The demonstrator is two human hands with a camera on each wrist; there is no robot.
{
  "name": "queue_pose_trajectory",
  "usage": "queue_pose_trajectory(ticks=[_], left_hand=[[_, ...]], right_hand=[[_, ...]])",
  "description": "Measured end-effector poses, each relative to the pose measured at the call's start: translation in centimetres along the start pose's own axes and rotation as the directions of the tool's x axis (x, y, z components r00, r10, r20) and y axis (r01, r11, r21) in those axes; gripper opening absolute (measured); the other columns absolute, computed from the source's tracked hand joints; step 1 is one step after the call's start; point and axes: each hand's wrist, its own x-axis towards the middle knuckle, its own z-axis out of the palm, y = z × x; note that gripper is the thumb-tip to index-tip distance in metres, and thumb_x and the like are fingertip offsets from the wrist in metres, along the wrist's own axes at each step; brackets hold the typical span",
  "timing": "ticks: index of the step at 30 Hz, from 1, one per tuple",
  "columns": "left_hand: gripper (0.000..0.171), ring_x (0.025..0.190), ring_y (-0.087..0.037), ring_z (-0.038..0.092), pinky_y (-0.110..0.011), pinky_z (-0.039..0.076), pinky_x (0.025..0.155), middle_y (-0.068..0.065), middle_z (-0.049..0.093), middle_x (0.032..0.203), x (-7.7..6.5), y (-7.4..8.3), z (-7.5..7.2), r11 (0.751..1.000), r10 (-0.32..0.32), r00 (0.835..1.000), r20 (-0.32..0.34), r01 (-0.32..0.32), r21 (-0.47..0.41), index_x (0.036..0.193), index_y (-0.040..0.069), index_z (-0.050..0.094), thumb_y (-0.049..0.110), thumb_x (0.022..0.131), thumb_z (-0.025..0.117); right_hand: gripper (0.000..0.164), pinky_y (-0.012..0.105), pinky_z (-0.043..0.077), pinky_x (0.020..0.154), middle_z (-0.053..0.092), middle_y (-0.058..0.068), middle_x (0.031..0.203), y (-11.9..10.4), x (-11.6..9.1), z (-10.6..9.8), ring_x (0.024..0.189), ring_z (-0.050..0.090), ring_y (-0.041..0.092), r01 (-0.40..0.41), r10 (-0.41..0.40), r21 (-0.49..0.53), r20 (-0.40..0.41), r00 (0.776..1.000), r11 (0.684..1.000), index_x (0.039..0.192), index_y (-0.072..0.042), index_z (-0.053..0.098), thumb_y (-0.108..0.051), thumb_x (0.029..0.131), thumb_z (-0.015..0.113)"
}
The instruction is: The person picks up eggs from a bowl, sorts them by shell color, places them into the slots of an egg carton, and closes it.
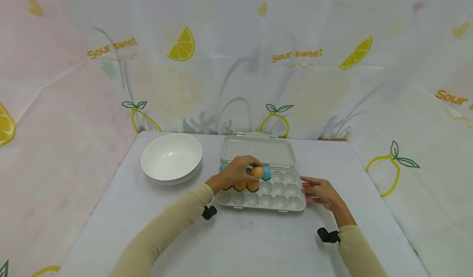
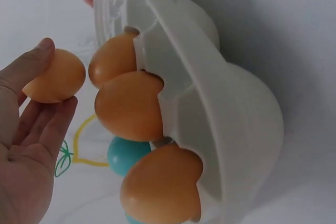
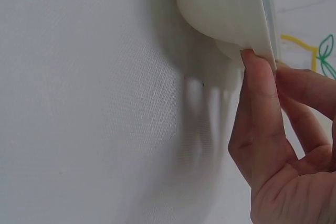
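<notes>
My left hand (image 1: 238, 170) pinches a brown egg (image 1: 257, 172) between thumb and fingers, above the white plastic egg carton (image 1: 273, 203). In the left wrist view, this held egg (image 2: 63, 77) hangs apart from three brown eggs seated in the carton's cups. Those seated brown eggs (image 1: 239, 186) form a row at the carton's left. Behind them sit blue eggs (image 1: 266, 174), partly hidden by the left hand. At the carton's right end, my right hand (image 1: 320, 191) grips the rim, the thumb (image 3: 261, 77) on one side and fingers on the other.
A large white bowl (image 1: 171, 155) stands left of the carton, near the table's back edge. The carton's lid (image 1: 258, 148) lies open toward the back. Cups at the right and along the front row hold no eggs. A lemon-printed cloth (image 1: 236, 63) hangs behind the white table.
</notes>
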Motion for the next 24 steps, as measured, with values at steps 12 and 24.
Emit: queue_pose_trajectory(ticks=[12, 24], left_hand=[[0.045, 0.100, -0.019, 0.061, -0.023, 0.051, 0.084, -0.007, 0.065, 0.108, 1.2, 0.1, 2.7, 0.987, 0.080, 0.996, 0.048, -0.085, 0.136, 0.111, 0.003, 0.065, 0.007, 0.072, 0.087], [0.039, 0.094, -0.012, 0.055, -0.018, 0.044, 0.083, -0.002, 0.063, 0.108, 2.1, -0.1, 3.9, 0.919, 0.079, 0.975, 0.206, -0.151, 0.363, 0.111, 0.006, 0.065, 0.018, 0.078, 0.083]], right_hand=[[0.058, 0.039, 0.057, 0.076, 0.057, 0.019, 0.128, 0.0, 0.1, -0.3, 0.095, 0.067, 0.022, -0.004, 0.004, -0.006, -0.013, 1.000, 1.000, 0.143, 0.000, 0.047, -0.006, 0.089, 0.067], [0.059, 0.037, 0.057, 0.075, 0.057, 0.021, 0.131, 0.1, 0.4, -0.1, 0.095, 0.067, 0.022, -0.006, 0.006, -0.006, -0.012, 1.000, 1.000, 0.142, 0.000, 0.047, -0.007, 0.088, 0.068]])
